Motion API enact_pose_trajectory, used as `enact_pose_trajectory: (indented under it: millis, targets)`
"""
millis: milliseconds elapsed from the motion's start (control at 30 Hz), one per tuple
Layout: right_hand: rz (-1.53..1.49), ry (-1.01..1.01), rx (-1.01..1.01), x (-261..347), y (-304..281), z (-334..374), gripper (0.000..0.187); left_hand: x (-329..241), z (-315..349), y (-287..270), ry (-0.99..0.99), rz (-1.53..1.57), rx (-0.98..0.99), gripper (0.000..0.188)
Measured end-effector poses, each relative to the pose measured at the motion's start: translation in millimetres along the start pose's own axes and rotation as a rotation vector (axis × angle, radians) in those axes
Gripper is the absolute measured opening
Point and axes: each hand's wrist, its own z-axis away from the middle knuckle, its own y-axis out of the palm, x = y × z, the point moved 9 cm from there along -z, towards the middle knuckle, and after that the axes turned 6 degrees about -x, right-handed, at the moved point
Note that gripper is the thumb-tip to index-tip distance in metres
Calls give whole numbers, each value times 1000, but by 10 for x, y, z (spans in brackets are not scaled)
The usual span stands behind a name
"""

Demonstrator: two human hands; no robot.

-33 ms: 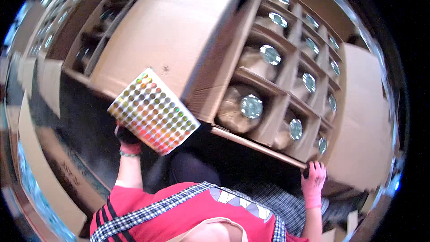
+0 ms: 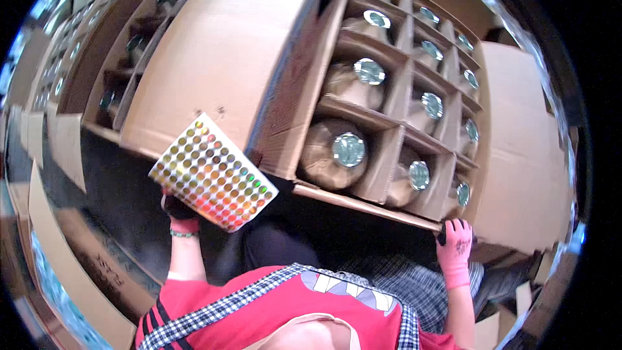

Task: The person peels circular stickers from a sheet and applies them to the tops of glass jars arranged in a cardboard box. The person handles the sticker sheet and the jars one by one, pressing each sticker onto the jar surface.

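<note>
A white sheet of round shiny stickers, in rows from gold to green and red, is held by its near left edge in my left hand. That hand wears a pink and black glove, and its fingers are partly hidden beneath the sheet. My right hand, gloved in pink with black fingertips, is closed over the near right corner of an open cardboard carton. Dividers split the carton into cells. Each visible cell holds a glass piece with a clear round end facing up and brown paper around its body.
A large raised carton flap stands left of the open carton, and another flap spreads on its right. Further left is a second divided carton with glassware. Cardboard strips lie along the left side.
The carton and its glassware appear shifted slightly left in view. The sticker sheet has moved a little left and down, still in my left hand. My right hand stays at the carton's corner.
</note>
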Motion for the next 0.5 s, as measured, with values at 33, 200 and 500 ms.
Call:
enact_pose_trajectory:
  millis: [33,200,500]
  targets:
    - [-60,-24,33,-36,78,-81,32,13,45,-8,-34,40,25,61]
    - [4,-78,113,54,-115,-300,31,238,25,-585,-82,56,28,51]
    - [-106,-243,111,118,-315,-479,18,-62,213,65,-132,-468,-330,41]
